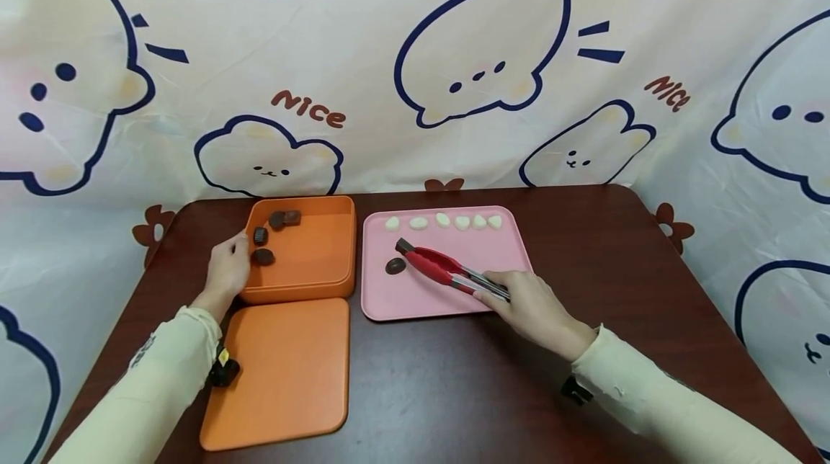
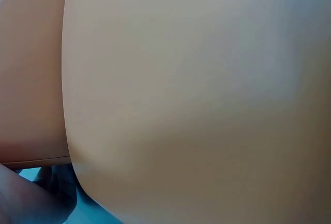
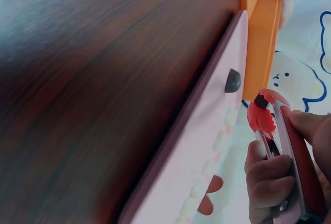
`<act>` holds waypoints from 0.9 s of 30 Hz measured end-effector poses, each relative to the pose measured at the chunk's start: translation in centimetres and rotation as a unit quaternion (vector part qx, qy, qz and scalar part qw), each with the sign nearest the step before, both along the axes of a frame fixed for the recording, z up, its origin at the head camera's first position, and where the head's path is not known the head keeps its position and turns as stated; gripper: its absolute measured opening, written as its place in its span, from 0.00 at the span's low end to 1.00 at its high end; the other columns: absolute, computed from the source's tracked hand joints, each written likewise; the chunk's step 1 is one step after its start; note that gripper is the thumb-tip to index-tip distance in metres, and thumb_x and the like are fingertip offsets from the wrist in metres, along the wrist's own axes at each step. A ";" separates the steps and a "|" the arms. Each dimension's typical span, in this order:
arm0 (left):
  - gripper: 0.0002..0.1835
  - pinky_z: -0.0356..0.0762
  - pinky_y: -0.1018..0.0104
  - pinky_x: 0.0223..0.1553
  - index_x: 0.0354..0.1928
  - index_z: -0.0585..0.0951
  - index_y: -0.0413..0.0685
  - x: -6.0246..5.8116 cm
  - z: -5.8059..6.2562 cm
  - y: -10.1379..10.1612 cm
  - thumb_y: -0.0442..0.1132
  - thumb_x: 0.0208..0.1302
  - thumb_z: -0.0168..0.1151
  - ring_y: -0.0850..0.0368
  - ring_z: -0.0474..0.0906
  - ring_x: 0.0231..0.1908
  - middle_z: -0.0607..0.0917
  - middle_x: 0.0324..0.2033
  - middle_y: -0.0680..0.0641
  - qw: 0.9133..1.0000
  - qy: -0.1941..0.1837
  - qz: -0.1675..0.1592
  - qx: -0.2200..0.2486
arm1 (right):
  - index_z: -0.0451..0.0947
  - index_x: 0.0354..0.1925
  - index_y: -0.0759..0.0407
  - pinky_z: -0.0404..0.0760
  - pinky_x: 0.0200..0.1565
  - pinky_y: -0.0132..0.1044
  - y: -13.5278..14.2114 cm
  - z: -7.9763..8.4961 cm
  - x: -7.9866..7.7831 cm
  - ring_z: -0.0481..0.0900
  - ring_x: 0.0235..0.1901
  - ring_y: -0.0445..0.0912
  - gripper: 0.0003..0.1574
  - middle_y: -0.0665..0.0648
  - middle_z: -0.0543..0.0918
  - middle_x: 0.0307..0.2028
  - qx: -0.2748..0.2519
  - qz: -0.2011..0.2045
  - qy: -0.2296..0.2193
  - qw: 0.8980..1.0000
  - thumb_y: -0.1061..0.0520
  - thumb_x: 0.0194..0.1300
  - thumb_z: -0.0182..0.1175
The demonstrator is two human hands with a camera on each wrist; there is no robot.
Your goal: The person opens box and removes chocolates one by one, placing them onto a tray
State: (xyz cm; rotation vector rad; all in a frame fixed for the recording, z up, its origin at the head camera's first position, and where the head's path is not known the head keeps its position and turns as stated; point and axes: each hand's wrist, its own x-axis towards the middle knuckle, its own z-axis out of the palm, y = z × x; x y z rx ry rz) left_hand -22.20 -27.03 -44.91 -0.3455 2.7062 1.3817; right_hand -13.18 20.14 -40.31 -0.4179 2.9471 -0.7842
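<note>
My right hand (image 1: 534, 309) grips red-and-steel tongs (image 1: 437, 266) over a pink tray (image 1: 454, 305). A small dark chocolate (image 3: 261, 101) is pinched between the tong tips, above the tray. Another dark oval chocolate (image 1: 395, 266) lies on the tray, left of the tongs. Along the tray's far edge runs a row of several white pieces (image 1: 418, 222). My left hand (image 1: 228, 266) holds the left wall of an orange box (image 1: 311, 262), its fingers partly hidden. Inside that box, several brown chocolates (image 1: 262, 256) sit toward the left and back.
A flat orange lid (image 1: 285, 377) lies in front of the box, below my left forearm. The dark wooden table (image 1: 441, 392) extends in front of the tray and to its right. Behind the table hangs a printed white cloth (image 1: 376, 147), which continues down both sides.
</note>
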 end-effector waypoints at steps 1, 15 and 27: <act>0.33 0.55 0.34 0.74 0.80 0.51 0.49 0.0 0.0 0.0 0.55 0.81 0.22 0.32 0.51 0.77 0.53 0.79 0.36 1.000 0.001 0.001 -0.001 | 0.85 0.39 0.52 0.67 0.20 0.29 0.2 -0.1 -0.1 0.67 0.21 0.40 0.10 0.47 0.70 0.19 0.001 -0.001 -0.003 1.000 0.47 0.67 0.68; 0.33 0.56 0.34 0.74 0.80 0.51 0.48 0.0 0.1 0.1 0.55 0.81 0.22 0.32 0.51 0.77 0.53 0.79 0.37 1.000 0.001 0.002 0.003 | 0.84 0.29 0.53 0.66 0.19 0.30 1.5 -1.5 -0.4 0.65 0.17 0.39 0.15 0.46 0.68 0.16 -0.022 0.003 -0.059 0.998 0.47 0.70 0.65; 0.33 0.55 0.35 0.75 0.80 0.50 0.49 -0.1 0.0 0.2 0.55 0.81 0.22 0.32 0.51 0.77 0.52 0.79 0.37 1.000 -0.001 0.007 0.005 | 0.83 0.26 0.54 0.66 0.18 0.30 1.8 -1.4 -0.7 0.65 0.17 0.40 0.18 0.46 0.67 0.15 -0.028 -0.001 -0.065 0.998 0.45 0.70 0.64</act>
